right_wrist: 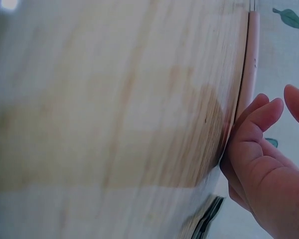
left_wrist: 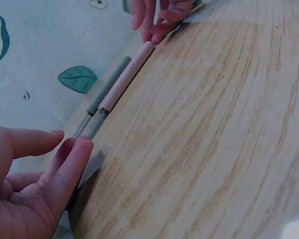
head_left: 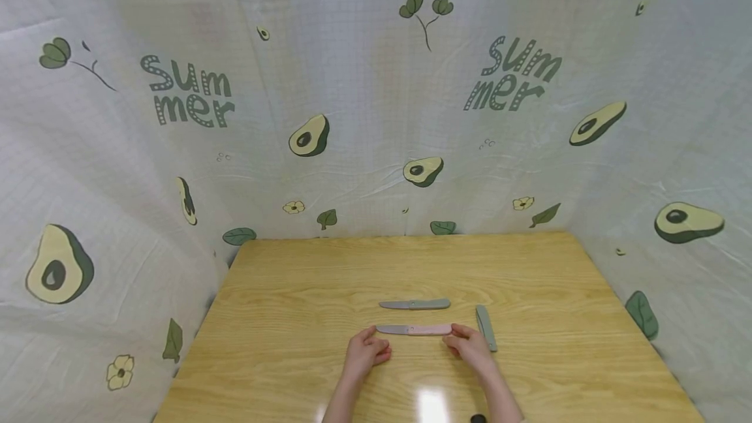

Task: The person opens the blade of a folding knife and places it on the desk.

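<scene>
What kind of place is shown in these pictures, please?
Probably an indoor, screened-off tabletop workspace: a wood-grain table, avocado-printed fabric hanging behind and beside it, and a pink-handled knife lying on the tabletop.

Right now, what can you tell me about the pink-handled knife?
The pink-handled knife lies on the wooden table, roughly parallel to the green-handled knife beyond it. Its slim handle looks like plastic; its grey blade, metallic-looking, is extended and points left. A small round mark sits near where they meet. The left hand appears to touch the blade tip, the right hand the handle end.
</scene>
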### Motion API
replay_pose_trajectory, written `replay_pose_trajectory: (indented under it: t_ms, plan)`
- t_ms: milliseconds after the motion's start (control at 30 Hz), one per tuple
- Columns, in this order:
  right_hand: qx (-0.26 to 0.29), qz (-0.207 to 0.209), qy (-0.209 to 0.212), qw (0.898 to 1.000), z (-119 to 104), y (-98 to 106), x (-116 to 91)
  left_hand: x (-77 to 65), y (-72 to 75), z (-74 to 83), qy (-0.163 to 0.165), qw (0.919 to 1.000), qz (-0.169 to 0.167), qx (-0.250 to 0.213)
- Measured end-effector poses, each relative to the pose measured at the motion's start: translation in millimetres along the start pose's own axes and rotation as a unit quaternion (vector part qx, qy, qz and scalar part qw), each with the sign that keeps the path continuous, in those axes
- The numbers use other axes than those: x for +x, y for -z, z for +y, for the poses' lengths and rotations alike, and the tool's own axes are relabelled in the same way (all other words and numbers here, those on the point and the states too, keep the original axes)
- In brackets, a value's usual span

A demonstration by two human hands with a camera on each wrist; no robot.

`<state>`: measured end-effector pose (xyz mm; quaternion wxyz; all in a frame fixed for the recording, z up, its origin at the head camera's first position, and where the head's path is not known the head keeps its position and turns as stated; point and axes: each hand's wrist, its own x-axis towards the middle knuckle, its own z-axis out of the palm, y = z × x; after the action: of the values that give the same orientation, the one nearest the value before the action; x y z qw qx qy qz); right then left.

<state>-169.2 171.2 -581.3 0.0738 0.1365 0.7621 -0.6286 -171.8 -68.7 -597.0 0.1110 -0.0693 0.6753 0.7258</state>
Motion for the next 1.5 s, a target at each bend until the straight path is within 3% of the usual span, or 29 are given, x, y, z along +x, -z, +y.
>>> replay_pose_trajectory:
  t_ms: [433, 567, 733, 833, 1000, 1200, 1500]
  plan:
    - [0.006, -0.003, 0.014, 1.0, 1.8, 3.7, -3.0, 0.3, -5.6, 2.6, 0.006, 0.9993, 0.03, 0.022]
    - [0.008, 0.003, 0.017, 1.0, 1.6, 5.7, -3.9, -1.5, -11.4, 4.0, -0.012, 0.9951, 0.081, 0.055]
    - [-0.006, 0.017, 0.024, 1.0, -2.3, 11.6, -6.1, -0.6, -20.8, 2.8, -0.042, 0.9782, 0.175, 0.105]
    - [-0.02, 0.028, 0.025, 0.999, -5.7, 17.3, -7.7, 1.7, -27.5, 1.0, -0.054, 0.9747, 0.192, 0.1]
    - [-0.028, 0.042, 0.029, 0.998, -8.6, 27.8, -8.1, 5.8, -43.8, 0.8, -0.075, 0.9792, 0.168, 0.085]
    - [-0.028, 0.059, 0.016, 0.998, -7.6, 45.2, -8.2, 6.7, -68.9, 5.2, -0.096, 0.9886, 0.097, 0.064]
    - [-0.048, 0.097, 0.016, 0.994, -3.0, 74.8, -1.3, 14.9, -105.0, 8.3, -0.104, 0.9906, 0.031, 0.083]
